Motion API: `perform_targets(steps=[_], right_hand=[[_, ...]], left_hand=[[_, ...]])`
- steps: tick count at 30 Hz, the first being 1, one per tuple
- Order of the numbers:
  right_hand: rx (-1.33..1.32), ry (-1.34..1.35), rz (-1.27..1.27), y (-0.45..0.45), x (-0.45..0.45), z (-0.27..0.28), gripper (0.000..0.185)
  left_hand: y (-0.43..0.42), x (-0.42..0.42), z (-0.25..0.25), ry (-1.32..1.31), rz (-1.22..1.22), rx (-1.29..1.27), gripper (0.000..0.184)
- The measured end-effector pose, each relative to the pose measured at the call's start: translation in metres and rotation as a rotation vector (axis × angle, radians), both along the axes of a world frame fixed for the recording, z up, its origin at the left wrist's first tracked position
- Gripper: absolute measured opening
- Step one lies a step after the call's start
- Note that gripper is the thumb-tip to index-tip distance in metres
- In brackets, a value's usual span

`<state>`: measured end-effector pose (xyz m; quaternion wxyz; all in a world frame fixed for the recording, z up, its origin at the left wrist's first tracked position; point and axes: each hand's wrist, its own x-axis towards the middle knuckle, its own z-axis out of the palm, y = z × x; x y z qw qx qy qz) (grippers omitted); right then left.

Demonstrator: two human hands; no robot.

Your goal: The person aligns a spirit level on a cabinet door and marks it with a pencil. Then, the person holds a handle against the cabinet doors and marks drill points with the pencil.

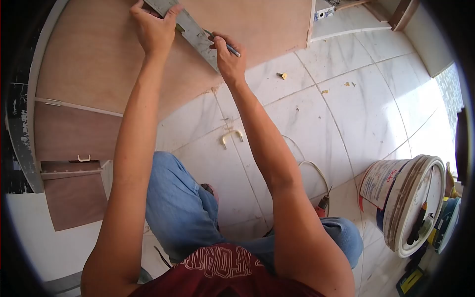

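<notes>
My left hand (154, 30) grips a long grey straightedge (195, 38) near its upper end, thumb on one edge and fingers on the other. The straightedge lies slanted across a light brown wooden panel (99, 54). By its lower end, my right hand (228, 57) pinches a dark pencil-like tool (231, 49), its tip close to the straightedge's right edge. A small yellowish piece (179, 28) shows beside the straightedge, just right of my left hand.
A loose handle (232, 136) lies on the marble-tiled floor (316, 119). At the right is a large bucket (396, 193) with tools on its lid. A red drill (322, 205) sits by my right knee. Brown cabinet doors (74, 133) are at the left.
</notes>
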<state>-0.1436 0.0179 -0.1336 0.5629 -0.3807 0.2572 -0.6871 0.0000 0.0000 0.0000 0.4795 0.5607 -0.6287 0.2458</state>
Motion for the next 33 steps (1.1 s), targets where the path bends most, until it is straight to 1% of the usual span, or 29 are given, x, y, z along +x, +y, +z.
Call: perform_targets(steps=[5, 8, 11, 14, 17, 20, 23, 26, 29, 32, 33], right_hand=[[0.015, 0.003, 0.038, 0.007, 0.001, 0.003, 0.034], [-0.008, 0.009, 0.012, 0.003, 0.003, 0.002, 0.032], [-0.013, 0.027, -0.024, 0.0, 0.005, -0.007, 0.032], [0.027, 0.12, -0.035, -0.004, 0.002, -0.011, 0.03], [-0.019, 0.206, -0.13, -0.006, 0.003, -0.005, 0.03], [-0.008, 0.254, -0.226, -0.006, 0.006, 0.006, 0.027], [-0.039, 0.182, -0.213, -0.008, 0.009, 0.018, 0.028], [-0.084, 0.125, -0.191, -0.01, 0.008, 0.04, 0.028], [-0.072, 0.033, -0.086, -0.013, 0.003, 0.051, 0.029], [-0.123, 0.092, -0.041, -0.012, 0.0, 0.055, 0.032], [-0.142, 0.081, -0.04, -0.011, 0.0, 0.06, 0.031]], left_hand=[[0.003, 0.001, 0.004, -0.047, 0.071, 0.034, 0.091], [0.0, 0.002, 0.003, 0.031, -0.047, 0.016, 0.093], [0.002, 0.002, 0.002, -0.014, 0.101, 0.045, 0.095], [-0.002, 0.006, 0.0, -0.029, 0.093, 0.028, 0.096], [-0.003, 0.005, -0.001, -0.018, 0.051, -0.014, 0.096], [0.004, -0.006, 0.0, 0.042, 0.092, 0.036, 0.096], [0.007, -0.009, 0.003, 0.083, 0.1, 0.091, 0.092], [-0.002, 0.0, -0.002, 0.107, -0.015, 0.03, 0.093], [0.009, -0.012, 0.004, 0.133, 0.032, 0.102, 0.094], [0.0, -0.002, 0.0, 0.028, 0.067, 0.028, 0.093], [0.002, -0.003, 0.001, 0.042, 0.052, 0.031, 0.093]])
